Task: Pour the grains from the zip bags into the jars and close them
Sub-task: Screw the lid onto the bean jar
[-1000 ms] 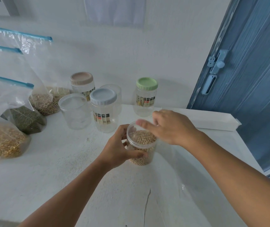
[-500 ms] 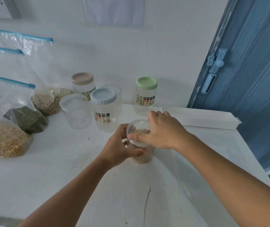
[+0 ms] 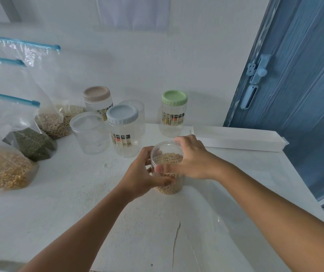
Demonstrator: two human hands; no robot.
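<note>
A clear plastic jar (image 3: 167,169) stands upright on a white counter (image 3: 78,209), near the middle of the view, just in front of a group of other jars. It is filled most of the way with pale tan, round grains, and a transparent lid (image 3: 165,152) sits over its mouth. The left hand (image 3: 144,174) wraps around the jar's body from the left, thumb across the front and fingers curled behind. The right hand (image 3: 191,159) reaches in from the right and curls over the lid's rim, thumb at the near edge and fingers at the far edge. The right thumb is blurred, and whether the lid is fully seated cannot be made out. Behind stand a blue-lidded jar (image 3: 124,132), a green-lidded jar (image 3: 174,112), a beige-lidded jar (image 3: 97,101) and a clear-lidded jar (image 3: 89,132), all appearing empty. At the left, zip bags (image 3: 6,163) holding yellow, green and brownish grains lean by the wall, the nearest cut off by the frame edge. A blue door (image 3: 298,75) fills the right side.
</note>
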